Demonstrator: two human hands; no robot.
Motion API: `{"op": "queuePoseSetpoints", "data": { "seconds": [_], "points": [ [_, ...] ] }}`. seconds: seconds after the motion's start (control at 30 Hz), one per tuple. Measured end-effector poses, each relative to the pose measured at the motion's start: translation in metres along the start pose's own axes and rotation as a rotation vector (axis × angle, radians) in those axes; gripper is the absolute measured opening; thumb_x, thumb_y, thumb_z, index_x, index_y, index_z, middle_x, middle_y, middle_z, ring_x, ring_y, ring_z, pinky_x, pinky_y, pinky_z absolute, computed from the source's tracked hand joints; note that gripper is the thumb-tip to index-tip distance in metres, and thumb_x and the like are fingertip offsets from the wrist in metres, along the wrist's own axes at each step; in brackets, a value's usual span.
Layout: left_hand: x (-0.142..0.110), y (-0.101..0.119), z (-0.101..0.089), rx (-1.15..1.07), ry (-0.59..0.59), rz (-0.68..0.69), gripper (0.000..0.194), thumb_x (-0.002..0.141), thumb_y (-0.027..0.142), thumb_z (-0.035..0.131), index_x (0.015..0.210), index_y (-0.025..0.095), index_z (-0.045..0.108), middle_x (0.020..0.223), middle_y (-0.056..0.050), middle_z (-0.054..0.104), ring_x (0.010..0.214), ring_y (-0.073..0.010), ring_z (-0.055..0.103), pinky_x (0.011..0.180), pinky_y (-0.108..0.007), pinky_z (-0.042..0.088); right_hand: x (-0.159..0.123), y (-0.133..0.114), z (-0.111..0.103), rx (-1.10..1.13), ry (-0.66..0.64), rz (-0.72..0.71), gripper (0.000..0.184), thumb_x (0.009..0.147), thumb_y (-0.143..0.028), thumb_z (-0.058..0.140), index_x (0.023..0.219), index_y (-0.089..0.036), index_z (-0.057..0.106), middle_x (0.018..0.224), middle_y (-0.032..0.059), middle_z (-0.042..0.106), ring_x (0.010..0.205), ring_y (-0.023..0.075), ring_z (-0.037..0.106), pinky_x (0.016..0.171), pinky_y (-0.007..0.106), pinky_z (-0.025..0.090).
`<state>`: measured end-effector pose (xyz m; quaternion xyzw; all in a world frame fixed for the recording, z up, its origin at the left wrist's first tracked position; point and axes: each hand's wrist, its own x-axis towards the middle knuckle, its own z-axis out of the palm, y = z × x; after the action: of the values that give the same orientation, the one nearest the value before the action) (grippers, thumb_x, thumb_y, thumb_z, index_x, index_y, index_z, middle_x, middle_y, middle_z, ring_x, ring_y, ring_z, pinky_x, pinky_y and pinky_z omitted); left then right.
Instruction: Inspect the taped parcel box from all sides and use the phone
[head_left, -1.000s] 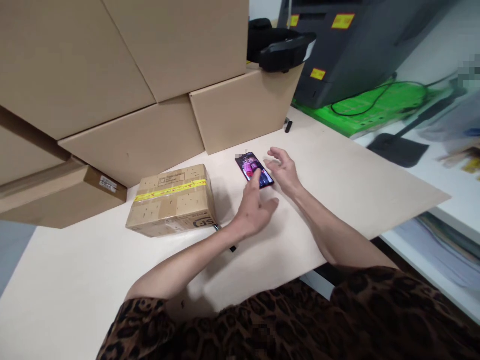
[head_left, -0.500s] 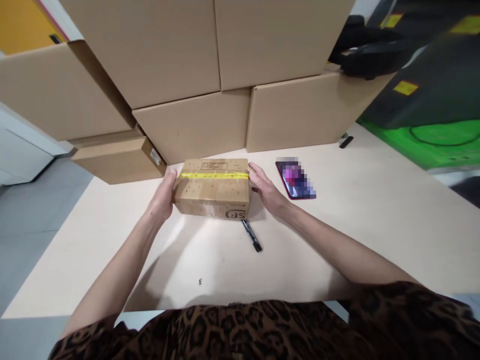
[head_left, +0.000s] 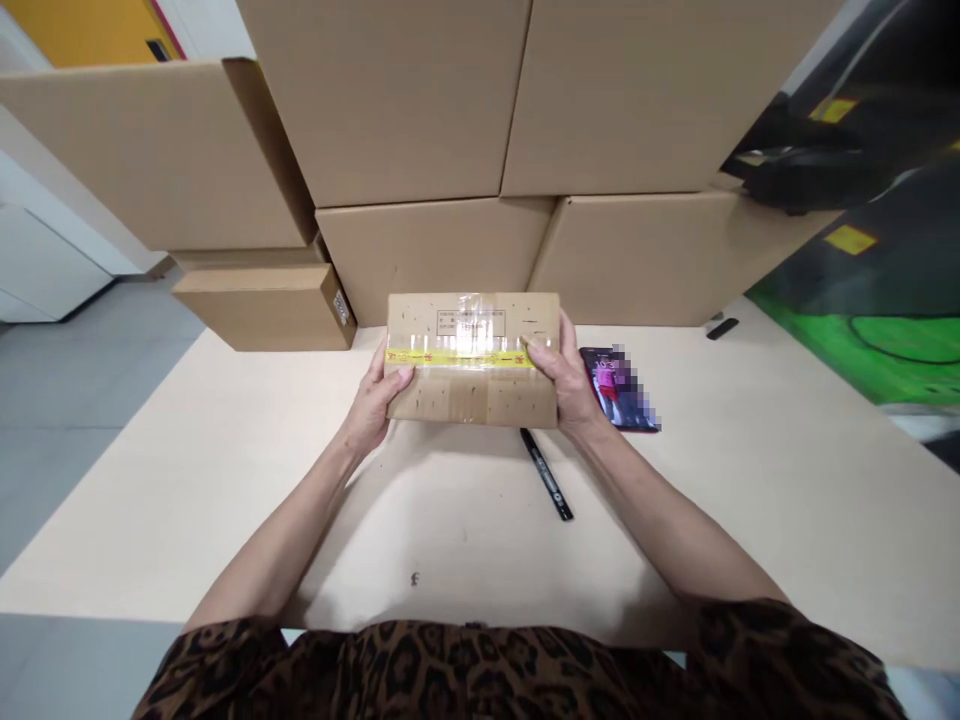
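Between my two hands is a small brown cardboard box, its taped top face tipped toward me. A yellow tape strip with red marks runs across that face, below a printed rectangle. My left hand grips the left end, thumb on top. My right hand grips the right end, its thumb lying over the yellow tape. The fingers under and behind the box are hidden. A black marker pen lies on the table just below the box. Right of my right hand lies a phone with its screen lit.
Large cardboard boxes are stacked along the back of the pale table. A flat carton stands at the back left. A small black object lies at the back right, near a green surface.
The box has tilted so that its top faces me and its front side no longer shows. Both thumbs now lie on its top face. The camera view has shifted.
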<state>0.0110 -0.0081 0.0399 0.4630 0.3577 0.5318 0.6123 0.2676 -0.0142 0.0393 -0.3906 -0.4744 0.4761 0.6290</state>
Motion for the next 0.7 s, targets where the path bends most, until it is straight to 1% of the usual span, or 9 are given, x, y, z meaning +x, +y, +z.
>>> {"op": "queuePoseSetpoints", "data": {
  "seconds": [0.07,0.13,0.27,0.33,0.43,0.53,0.6,0.63,0.7],
  "points": [
    [-0.002,-0.006,-0.002,-0.006,-0.012,0.028,0.092,0.077,0.052,0.09,0.158,0.03,0.051,0.149,-0.009,0.07,0.138,-0.034,0.067,0.116,-0.045,0.055,0.0,0.004,-0.001,0.0,-0.009,-0.004,0.096,0.08,-0.058,0.077,0.163,-0.042,0.031,0.163,0.0055,0.055,0.152,0.0349,0.053,0.127,0.058,0.044],
    [-0.003,-0.01,-0.006,-0.008,-0.009,0.029,0.09,0.078,0.051,0.091,0.157,0.031,0.052,0.148,-0.009,0.071,0.137,-0.0339,0.067,0.116,-0.045,0.054,-0.001,0.006,-0.004,-0.001,-0.022,0.029,0.097,0.079,-0.06,0.079,0.162,-0.042,0.032,0.16,0.0057,0.058,0.151,0.035,0.055,0.125,0.057,0.047],
    [0.0,-0.013,-0.014,-0.037,0.027,-0.008,0.084,0.072,0.047,0.094,0.147,0.029,0.061,0.142,-0.009,0.074,0.129,-0.0343,0.071,0.107,-0.044,0.059,0.0,0.009,-0.01,-0.064,-0.061,0.099,0.1,0.074,-0.066,0.08,0.159,-0.041,0.035,0.17,0.0064,0.048,0.158,0.0346,0.047,0.126,0.056,0.046],
    [0.003,-0.015,-0.018,-0.048,0.056,-0.008,0.08,0.07,0.045,0.094,0.142,0.026,0.065,0.139,-0.009,0.075,0.124,-0.0341,0.073,0.104,-0.044,0.061,0.0,0.011,-0.011,-0.064,-0.08,0.128,0.1,0.072,-0.066,0.081,0.157,-0.039,0.037,0.171,0.0067,0.046,0.158,0.0342,0.046,0.126,0.056,0.046],
    [0.004,-0.019,-0.021,-0.044,0.107,0.033,0.074,0.068,0.042,0.095,0.136,0.026,0.068,0.141,-0.009,0.074,0.125,-0.0326,0.073,0.105,-0.043,0.06,-0.001,0.015,-0.009,-0.019,-0.103,0.227,0.102,0.069,-0.067,0.082,0.156,-0.037,0.037,0.165,0.0086,0.054,0.149,0.035,0.057,0.12,0.057,0.052],
    [0.004,-0.018,-0.023,-0.028,0.139,0.115,0.082,0.062,0.04,0.099,0.137,0.029,0.068,0.146,-0.008,0.071,0.133,-0.0328,0.068,0.11,-0.043,0.058,-0.001,0.014,-0.01,-0.051,-0.171,0.286,0.104,0.067,-0.071,0.083,0.154,-0.035,0.039,0.157,0.0102,0.061,0.141,0.0345,0.064,0.114,0.055,0.056],
    [0.004,-0.015,-0.024,-0.017,0.174,0.165,0.085,0.059,0.04,0.1,0.137,0.03,0.068,0.144,-0.008,0.072,0.134,-0.0327,0.068,0.11,-0.043,0.057,-0.002,0.006,-0.017,-0.174,-0.222,0.269,0.102,0.071,-0.078,0.077,0.155,-0.034,0.04,0.156,0.0103,0.062,0.14,0.0339,0.064,0.112,0.054,0.057],
    [0.005,-0.013,-0.025,-0.013,0.2,0.187,0.084,0.059,0.04,0.1,0.136,0.029,0.069,0.142,-0.007,0.072,0.133,-0.0322,0.068,0.109,-0.042,0.058,-0.003,0.0,-0.022,-0.29,-0.235,0.262,0.099,0.076,-0.082,0.07,0.157,-0.034,0.039,0.156,0.0111,0.063,0.139,0.034,0.065,0.111,0.054,0.057],
    [0.006,-0.008,-0.026,-0.012,0.258,0.23,0.08,0.059,0.041,0.099,0.132,0.029,0.07,0.137,-0.007,0.074,0.129,-0.0308,0.07,0.106,-0.04,0.059,-0.011,-0.015,-0.035,-0.632,-0.244,0.27,0.093,0.089,-0.083,0.054,0.162,-0.029,0.038,0.151,0.0155,0.065,0.134,0.0362,0.067,0.108,0.057,0.056]
  ]
}}
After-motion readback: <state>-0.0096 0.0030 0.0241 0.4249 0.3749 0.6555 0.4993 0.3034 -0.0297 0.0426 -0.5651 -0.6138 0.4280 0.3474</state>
